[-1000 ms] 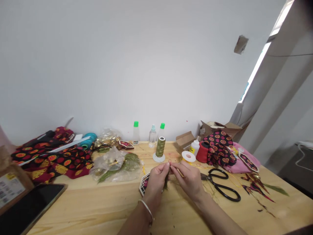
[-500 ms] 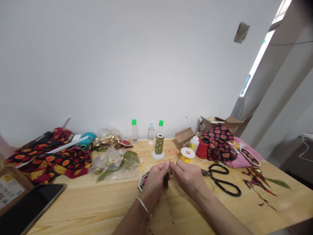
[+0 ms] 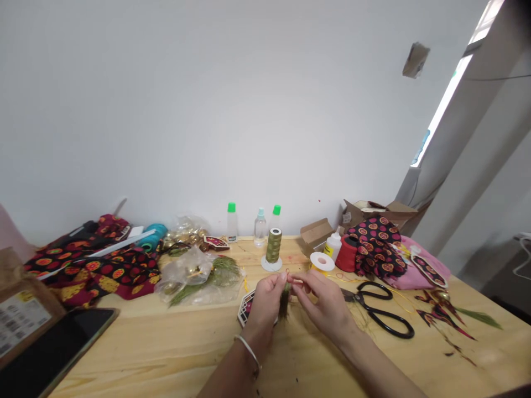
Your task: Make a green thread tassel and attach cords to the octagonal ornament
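Observation:
My left hand [image 3: 267, 298] pinches a dark green thread tassel [image 3: 284, 304] near its top, and the strands hang below the fingers. Above the fingertips a small loop of red thread [image 3: 287, 271] sticks up. My right hand [image 3: 321, 298] is close on the other side, its fingertips pinched on the red thread beside the tassel's head. An octagonal patterned piece with a white edge [image 3: 245, 307] lies partly hidden behind my left hand. To the right of my right hand are black-handled scissors [image 3: 385, 318]. Behind the hands stands a spool of olive green thread [image 3: 274, 246].
A yellow thread spool [image 3: 322, 261], a glue bottle [image 3: 332, 245] and a red thread cone [image 3: 347, 254] stand at the right. Printed cloth [image 3: 95, 271], a phone [image 3: 62, 348] and plastic bags with green tassels [image 3: 207, 276] lie left. Green-capped bottles [image 3: 232, 224] line the wall.
My right hand's fingers have opened out somewhat and shifted slightly at the tassel's top. My left hand keeps its pinch. The whole view has shifted a little, so things appear further right.

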`<move>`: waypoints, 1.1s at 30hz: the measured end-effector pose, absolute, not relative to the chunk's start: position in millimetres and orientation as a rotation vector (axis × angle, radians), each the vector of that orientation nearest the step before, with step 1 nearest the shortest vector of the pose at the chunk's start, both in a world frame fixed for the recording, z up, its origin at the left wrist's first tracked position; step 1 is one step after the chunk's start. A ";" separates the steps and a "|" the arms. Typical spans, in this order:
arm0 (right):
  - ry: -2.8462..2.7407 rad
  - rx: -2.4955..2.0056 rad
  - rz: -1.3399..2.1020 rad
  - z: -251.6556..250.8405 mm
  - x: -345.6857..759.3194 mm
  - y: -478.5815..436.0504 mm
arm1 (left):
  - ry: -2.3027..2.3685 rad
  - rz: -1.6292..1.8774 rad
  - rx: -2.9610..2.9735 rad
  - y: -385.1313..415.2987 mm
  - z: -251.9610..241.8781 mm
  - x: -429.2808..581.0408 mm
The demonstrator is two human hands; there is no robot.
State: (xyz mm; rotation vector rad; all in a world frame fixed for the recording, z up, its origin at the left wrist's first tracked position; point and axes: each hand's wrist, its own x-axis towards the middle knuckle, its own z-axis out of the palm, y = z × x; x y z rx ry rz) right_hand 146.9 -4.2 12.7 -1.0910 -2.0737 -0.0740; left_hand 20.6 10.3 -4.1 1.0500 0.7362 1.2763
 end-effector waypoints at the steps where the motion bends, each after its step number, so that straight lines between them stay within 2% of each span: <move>1: -2.062 -1.085 -0.046 13.3 148.6 -3.3 | 0.733 1.274 1.030 10.9 -4.9 20.7; 10: -2.230 -1.104 -0.132 32.1 154.8 -2.5 | 0.799 1.272 1.015 11.8 -7.8 19.8; 20: -2.229 -1.155 0.125 48.4 156.2 8.2 | 0.595 1.184 1.042 5.6 3.1 21.1; 33: -2.253 -1.419 0.075 63.3 145.6 1.5 | 0.587 1.201 1.119 7.7 -1.4 20.3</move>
